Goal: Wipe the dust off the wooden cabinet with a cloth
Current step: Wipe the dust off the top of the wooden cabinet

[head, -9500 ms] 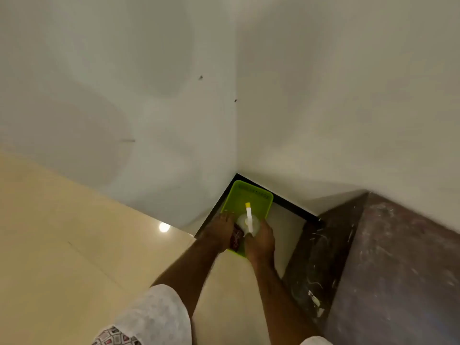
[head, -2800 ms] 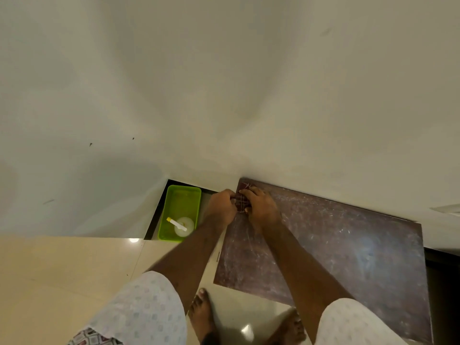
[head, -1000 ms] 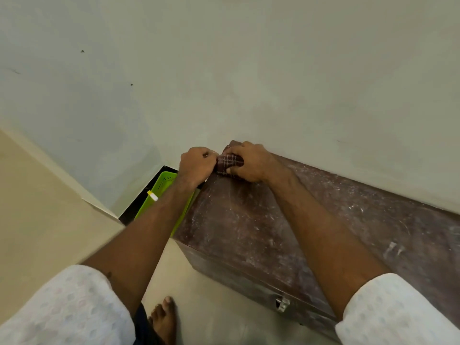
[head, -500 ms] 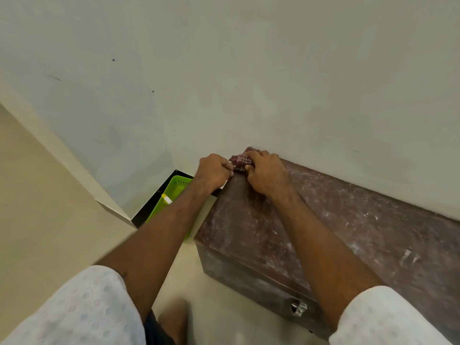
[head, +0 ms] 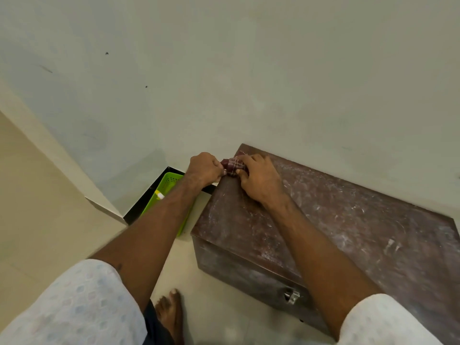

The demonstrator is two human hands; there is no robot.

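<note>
pale plastered wall [head: 249, 70] fills the upper half of the view, marked by a few small dark specks, and a cream tiled floor [head: 37, 207] is seen below it at the left. a low, dark brown wooden cabinet [head: 348, 232] is stood on the floor against the wall at the right. its flat top is covered with whitish dust and streaks, and a small silver metal latch [head: 291, 296] is fixed to its front face.

a small maroon checked cloth [head: 232, 165] is held bunched at the cabinet's far left corner, close to the wall. it is gripped from both sides. the left hand [head: 204, 169] is curled in a fist on the cloth's left end, just off the cabinet's edge. the right hand [head: 261, 180] is laid over the cabinet top, with fingers bent round the cloth's right end. the two hands are brought close together, with only the cloth between them.

a bright green perforated plastic basket [head: 169, 181] is set on the floor in the corner, just left of the cabinet, and is partly hidden by the left forearm. inside it a yellow and white tip [head: 159, 195] is seen, possibly of a bottle. white patterned sleeves [head: 82, 307] are worn on both arms, and one bare foot [head: 171, 312] is planted on the floor near the cabinet's front.
</note>
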